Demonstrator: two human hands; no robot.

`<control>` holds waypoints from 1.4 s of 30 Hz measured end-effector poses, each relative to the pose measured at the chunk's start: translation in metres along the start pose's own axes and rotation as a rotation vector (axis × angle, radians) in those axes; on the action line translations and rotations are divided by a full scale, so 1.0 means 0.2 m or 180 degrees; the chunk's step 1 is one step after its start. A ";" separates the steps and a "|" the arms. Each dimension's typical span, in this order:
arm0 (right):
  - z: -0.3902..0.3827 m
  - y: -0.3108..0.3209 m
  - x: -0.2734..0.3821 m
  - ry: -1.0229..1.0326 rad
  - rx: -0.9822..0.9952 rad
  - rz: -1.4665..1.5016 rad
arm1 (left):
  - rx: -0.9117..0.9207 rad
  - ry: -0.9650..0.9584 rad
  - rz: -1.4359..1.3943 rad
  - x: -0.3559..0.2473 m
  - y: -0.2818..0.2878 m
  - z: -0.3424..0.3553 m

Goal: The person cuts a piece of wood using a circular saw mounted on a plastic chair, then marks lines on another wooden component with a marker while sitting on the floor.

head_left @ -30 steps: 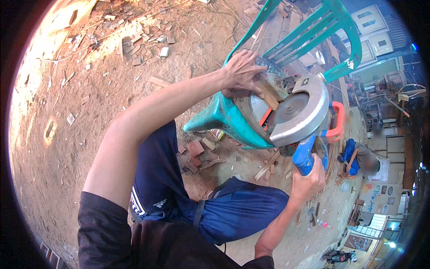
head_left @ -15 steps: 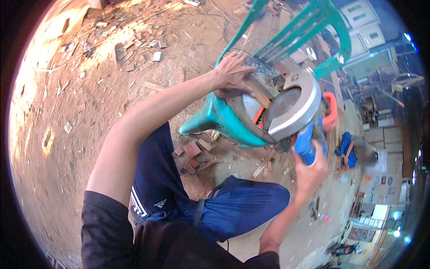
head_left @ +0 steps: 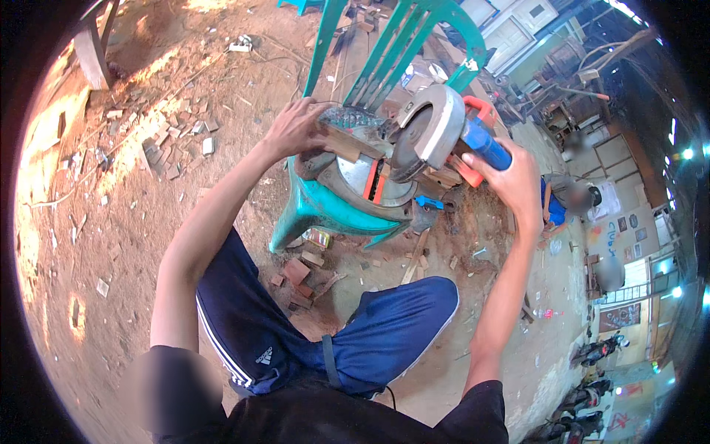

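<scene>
A miter saw (head_left: 452,118) with a silver blade guard stands on a green plastic chair (head_left: 291,214). Its head is tilted up, and the round blade is lifted off the base. My right hand (head_left: 521,181) wraps round the saw's blue handle (head_left: 486,146), beside an orange-red part. On the far left of the saw, my left hand (head_left: 297,127) presses a short wooden strip (head_left: 352,143) on the saw base. The strip's free end reaches toward the orange-red slot insert (head_left: 374,183). Some of my left fingers are hidden behind the wood.
Wood offcuts (head_left: 297,272) lie on the dirt floor below the chair, near my knees. More scraps (head_left: 166,144) are scattered at the far left. A wooden post (head_left: 92,55) stands beyond them. At the right are a blue object (head_left: 553,201), people and parked motorcycles (head_left: 600,348).
The saw head has swung up and away from the wooden strip, with my right hand still on the handle. My left hand stays at the strip. The whole view has shifted.
</scene>
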State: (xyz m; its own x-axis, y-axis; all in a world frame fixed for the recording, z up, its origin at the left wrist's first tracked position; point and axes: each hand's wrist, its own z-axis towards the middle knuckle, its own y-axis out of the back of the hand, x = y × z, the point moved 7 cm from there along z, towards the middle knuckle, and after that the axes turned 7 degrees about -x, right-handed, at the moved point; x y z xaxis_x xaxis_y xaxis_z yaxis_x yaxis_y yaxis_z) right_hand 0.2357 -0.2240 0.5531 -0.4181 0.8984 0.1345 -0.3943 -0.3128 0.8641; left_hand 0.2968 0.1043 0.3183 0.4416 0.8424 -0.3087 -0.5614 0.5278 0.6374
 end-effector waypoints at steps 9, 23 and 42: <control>0.11 0.07 0.00 0.0081 -0.0170 -0.0339 | 0.0402 0.0548 0.0317 0.18 -0.02 -0.06; -0.19 0.40 -0.27 0.0518 -0.1972 0.0368 | 0.0454 0.0426 -0.0045 0.24 0.07 -0.10; -0.71 -0.90 -0.71 -0.0948 0.0388 0.1659 | 0.1048 0.1155 -0.0911 0.35 0.08 -0.14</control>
State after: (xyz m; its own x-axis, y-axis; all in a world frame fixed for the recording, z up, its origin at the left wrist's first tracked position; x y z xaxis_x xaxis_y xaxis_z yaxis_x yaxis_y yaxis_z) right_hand 0.2499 -0.3397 0.3085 -0.2772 0.6897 0.6690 -0.0956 -0.7126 0.6950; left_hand 0.2983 0.1756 0.2871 0.2426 0.6845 -0.6874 -0.1810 0.7281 0.6612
